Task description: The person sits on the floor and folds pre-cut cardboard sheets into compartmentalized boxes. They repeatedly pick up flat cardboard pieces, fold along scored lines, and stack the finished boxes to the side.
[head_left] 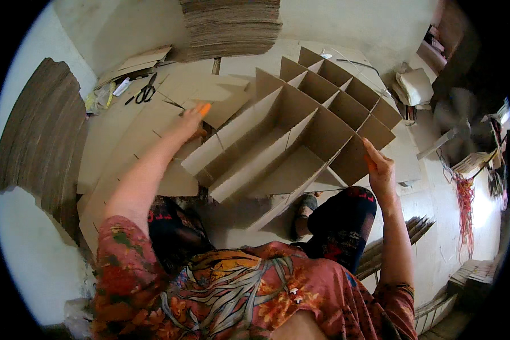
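A cardboard divider grid [314,116], built from interlocked brown strips, stands tilted in front of me above my knees. Its far right part has small square cells, while long strips stick out toward me on the near left. My right hand [379,164] pinches the grid's right corner, thumb and fingers on a panel. My left hand [194,122] reaches over to flat slotted cardboard sheets [139,127] left of the grid. Orange covers one of its digits, and its fingers look stretched out on the cardboard; their tips are partly hidden.
Black-handled scissors [146,93] lie at the far left of the sheets, beside a crumpled plastic bag [99,99]. Tall cardboard stacks [39,141] stand at left and against the back wall. At right are a fan [459,122] and hanging red strings [464,212].
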